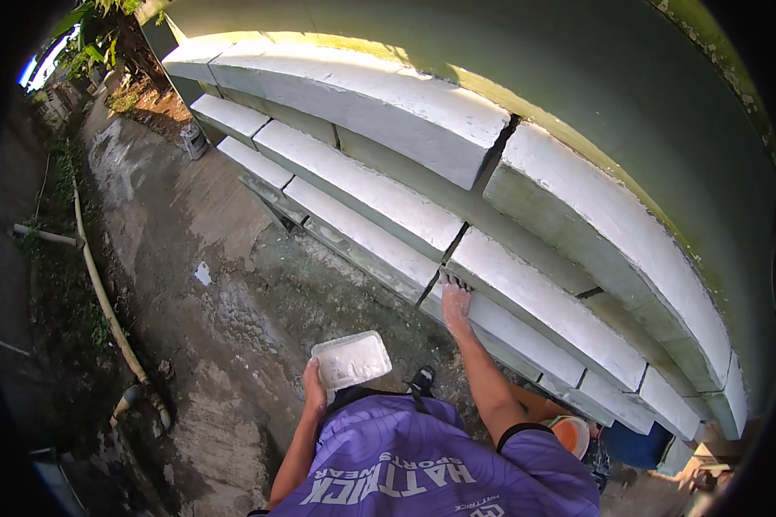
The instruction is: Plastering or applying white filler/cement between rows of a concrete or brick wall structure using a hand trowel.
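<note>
My left hand (pixel 314 386) grips the near left side of a white rectangular plastic tub (pixel 352 359). White paste or powder lies inside it. My right hand (pixel 455 298) reaches forward to a long white-coated block (pixel 513 330) in the lowest tier. Its fingers rest against the surface beside the dark gap between two blocks, slightly apart, and white residue coats them. No tool shows in that hand, though the undersides of the fingers are hidden. Another white block (pixel 362 228) lies across the gap to the left, and a longer white block (pixel 543 297) sits in the tier above.
A green-grey wall (pixel 612 95) rises behind the stepped blocks. Lower right stand an orange bucket (pixel 569 433) and a blue container (pixel 636 444). A pale pail (pixel 193 141) is at the far left end. A long pipe (pixel 103 293) runs along the left of the stained concrete ground (pixel 207 302).
</note>
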Demonstrator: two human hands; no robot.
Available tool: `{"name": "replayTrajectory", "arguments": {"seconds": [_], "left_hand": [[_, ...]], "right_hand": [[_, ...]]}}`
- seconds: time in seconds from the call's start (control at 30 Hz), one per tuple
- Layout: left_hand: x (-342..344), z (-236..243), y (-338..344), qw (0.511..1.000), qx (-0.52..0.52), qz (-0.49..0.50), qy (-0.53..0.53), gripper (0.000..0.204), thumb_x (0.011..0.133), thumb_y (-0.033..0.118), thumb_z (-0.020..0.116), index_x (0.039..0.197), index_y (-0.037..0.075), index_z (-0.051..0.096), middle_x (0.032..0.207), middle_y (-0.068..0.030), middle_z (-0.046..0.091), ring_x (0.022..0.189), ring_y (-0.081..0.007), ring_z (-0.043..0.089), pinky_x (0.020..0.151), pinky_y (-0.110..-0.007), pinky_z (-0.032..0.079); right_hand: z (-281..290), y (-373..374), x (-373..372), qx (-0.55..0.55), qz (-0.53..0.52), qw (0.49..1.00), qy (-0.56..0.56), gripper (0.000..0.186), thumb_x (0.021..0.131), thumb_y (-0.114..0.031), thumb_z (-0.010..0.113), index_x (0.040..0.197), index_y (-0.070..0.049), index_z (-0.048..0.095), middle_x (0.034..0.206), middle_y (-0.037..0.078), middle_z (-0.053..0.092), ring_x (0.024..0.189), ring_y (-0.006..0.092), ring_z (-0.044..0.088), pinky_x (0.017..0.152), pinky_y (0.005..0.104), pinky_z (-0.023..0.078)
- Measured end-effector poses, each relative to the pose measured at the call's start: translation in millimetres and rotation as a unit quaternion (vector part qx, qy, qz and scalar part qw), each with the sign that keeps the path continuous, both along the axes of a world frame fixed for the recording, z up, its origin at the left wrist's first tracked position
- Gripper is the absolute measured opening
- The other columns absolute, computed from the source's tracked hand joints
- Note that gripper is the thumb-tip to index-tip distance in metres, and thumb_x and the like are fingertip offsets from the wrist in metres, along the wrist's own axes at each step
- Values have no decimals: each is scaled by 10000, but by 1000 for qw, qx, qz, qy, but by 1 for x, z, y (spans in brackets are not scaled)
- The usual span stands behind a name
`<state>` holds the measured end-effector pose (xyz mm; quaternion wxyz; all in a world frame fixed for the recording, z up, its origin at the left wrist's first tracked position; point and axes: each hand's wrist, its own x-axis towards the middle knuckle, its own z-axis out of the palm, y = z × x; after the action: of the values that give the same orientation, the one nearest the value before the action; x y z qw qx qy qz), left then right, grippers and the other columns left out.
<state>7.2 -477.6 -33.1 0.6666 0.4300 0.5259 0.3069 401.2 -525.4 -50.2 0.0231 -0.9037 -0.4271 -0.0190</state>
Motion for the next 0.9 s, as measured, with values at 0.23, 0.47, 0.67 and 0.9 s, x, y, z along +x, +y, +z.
{"name": "replayTrajectory", "arguments": {"seconds": [0.23, 0.47, 0.67, 0.9], "left_hand": [[-19, -12, -4, 999, 22, 26, 24, 501, 976, 358, 390, 1198, -71, 523, 1235, -129, 526, 1131, -202, 474, 1010, -320, 332], [-12, -13, -1, 1000, -8, 25, 1, 517, 972, 372, 395, 1208, -73, 510, 1242, -131, 520, 1133, -203, 470, 1011, -324, 333], [9, 35, -9, 996, 11, 40, 74, 520, 967, 392, 387, 1219, -41, 524, 1202, -119, 551, 1107, -205, 517, 991, -332, 366], [-6, 3, -9, 997, 3, 53, 50, 558, 966, 383, 402, 1258, -88, 470, 1291, -192, 490, 1198, -249, 446, 1046, -330, 291]], "right_hand": [[21, -21, -27, 3, 51, 999, -15, 183, 874, -159, 504, 799, -91, 657, 786, 108, 647, 756, 284, 658, 630, 441, 507], [26, 3, 15, -2, -23, 1000, 11, 195, 857, -127, 521, 985, -100, 666, 943, 126, 671, 885, 304, 660, 762, 445, 519], [0, 14, 38, 81, 79, 993, -40, 218, 888, -148, 483, 982, -10, 622, 910, 203, 654, 856, 379, 646, 742, 486, 519], [22, 23, 31, 26, 100, 985, 141, 217, 909, -159, 452, 946, -10, 606, 944, 211, 640, 854, 361, 645, 717, 491, 515]]}}
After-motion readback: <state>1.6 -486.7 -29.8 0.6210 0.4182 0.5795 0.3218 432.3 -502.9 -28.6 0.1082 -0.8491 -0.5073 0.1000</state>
